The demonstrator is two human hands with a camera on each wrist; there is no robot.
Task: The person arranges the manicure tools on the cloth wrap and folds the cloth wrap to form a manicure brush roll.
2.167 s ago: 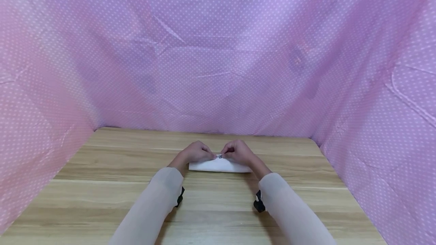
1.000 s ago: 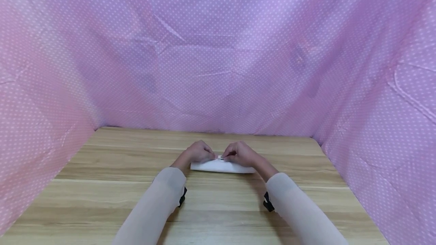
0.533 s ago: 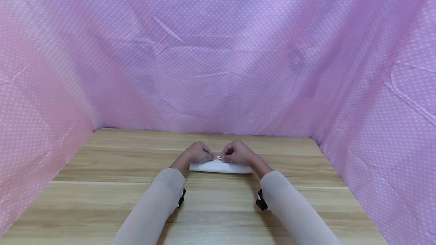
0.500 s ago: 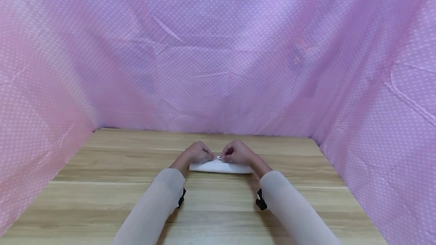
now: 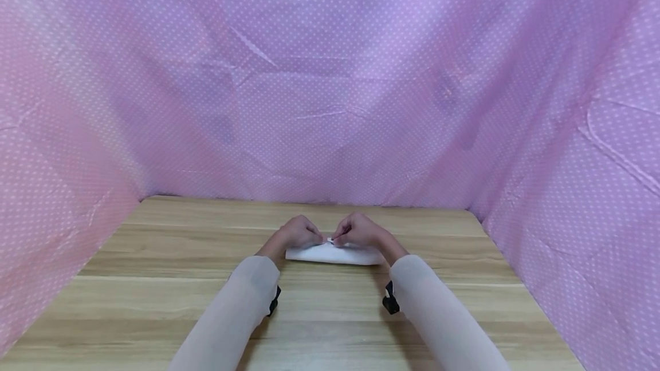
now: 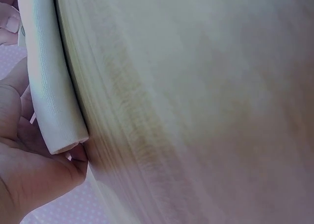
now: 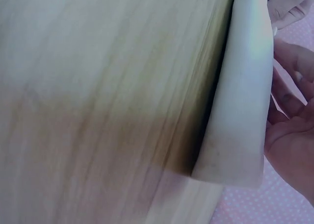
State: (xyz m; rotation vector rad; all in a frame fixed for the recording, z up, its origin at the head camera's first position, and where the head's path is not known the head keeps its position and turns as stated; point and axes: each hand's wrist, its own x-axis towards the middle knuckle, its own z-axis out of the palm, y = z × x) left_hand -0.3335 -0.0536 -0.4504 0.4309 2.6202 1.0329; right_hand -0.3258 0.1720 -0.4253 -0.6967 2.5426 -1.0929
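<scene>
A white, rolled or folded piece that looks like cloth (image 5: 332,254) lies lengthwise across the table, its edge towards the person smooth. My left hand (image 5: 299,231) pinches its far edge near the middle with thumb and finger. Just right of it, my right hand (image 5: 359,229) pinches a small white-and-dark piece (image 5: 330,240) at the same edge; what it is I cannot tell. In the left wrist view the white roll (image 6: 46,77) shows a hollow end beside my curled fingers. The right wrist view has the roll (image 7: 240,106) widening towards its end, with my right palm (image 7: 294,140) behind it.
The wood-grain table (image 5: 330,314) stretches out on all sides of the roll. Pink dotted cloth (image 5: 319,130) hangs behind it and along both sides. Dark wrist-worn devices (image 5: 391,299) sit under the light sleeves (image 5: 227,314).
My right hand has shifted slightly left, its fingertips now closer to the left hand's and covering more of the small piece. The left hand and the white roll stay nearly in place.
</scene>
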